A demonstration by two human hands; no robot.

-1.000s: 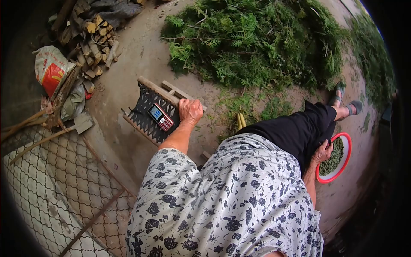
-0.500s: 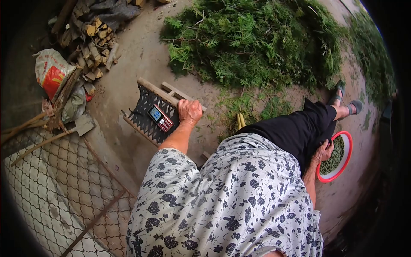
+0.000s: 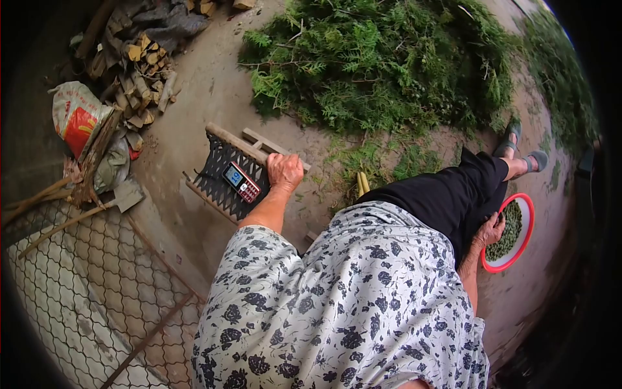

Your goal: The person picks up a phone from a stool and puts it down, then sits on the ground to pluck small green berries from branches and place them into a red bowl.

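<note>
My left hand [image 3: 285, 172] is closed over the wooden rail of a small folding stool [image 3: 223, 139] with a black woven seat. On that seat lies a red keypad phone [image 3: 241, 183] with its screen lit. At the right, my right hand [image 3: 490, 230] grips the near edge of a round basin [image 3: 527, 236] with a red rim and white inside. Small green pieces [image 3: 507, 236], like cones or berries, fill part of the basin. The fingers lap over its edge and partly hide it beside my black trousers.
A large heap of green conifer branches [image 3: 382, 71] covers the ground ahead. Split firewood [image 3: 146, 81], a printed sack [image 3: 79, 120] and a shovel [image 3: 127, 194] are at the left. Wire mesh [image 3: 97, 292] stretches across the lower left. Yellowish sticks [image 3: 363, 183] lie near my legs.
The view has shifted slightly. Both hands keep their places, the left on the stool rail and the right at the basin's edge.
</note>
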